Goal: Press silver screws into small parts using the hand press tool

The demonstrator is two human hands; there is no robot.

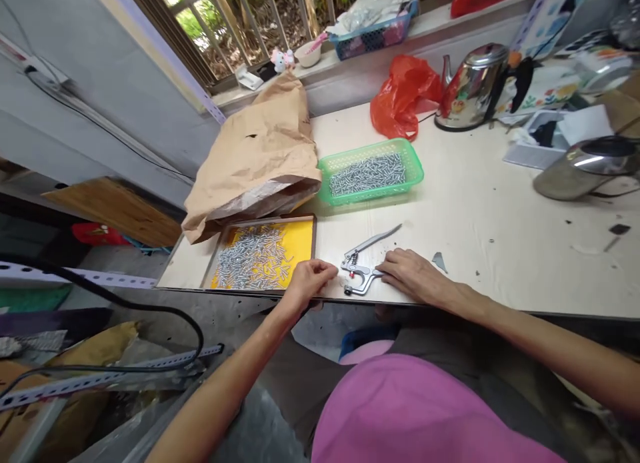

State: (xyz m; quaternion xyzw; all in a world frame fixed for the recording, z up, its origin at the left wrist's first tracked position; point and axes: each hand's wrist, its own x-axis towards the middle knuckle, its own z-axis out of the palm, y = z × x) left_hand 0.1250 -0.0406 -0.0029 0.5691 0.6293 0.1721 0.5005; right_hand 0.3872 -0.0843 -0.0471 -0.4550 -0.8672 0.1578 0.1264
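Grey snap-fastener pliers (367,276) lie on the table with the jaw toward me and the upper handle spread away from the lower one. My right hand (413,275) is closed over the end of the lower handle, its fingers hiding that part. Just left of the jaw, my left hand (311,278) is closed in a pinch; whatever sits between its fingertips is too small to make out. Beside it is a shallow tray (300,240) with a yellow bottom, holding many small silvery metal pieces (250,260).
Behind stands a green plastic basket (417,173) of similar metal pieces. A brown paper bag (265,136) leans over the tray's back edge. Further off are a red plastic bag (403,93), a steel kettle (475,86) and a metal jug (585,170). A grey shard (439,261) lies near my right hand.
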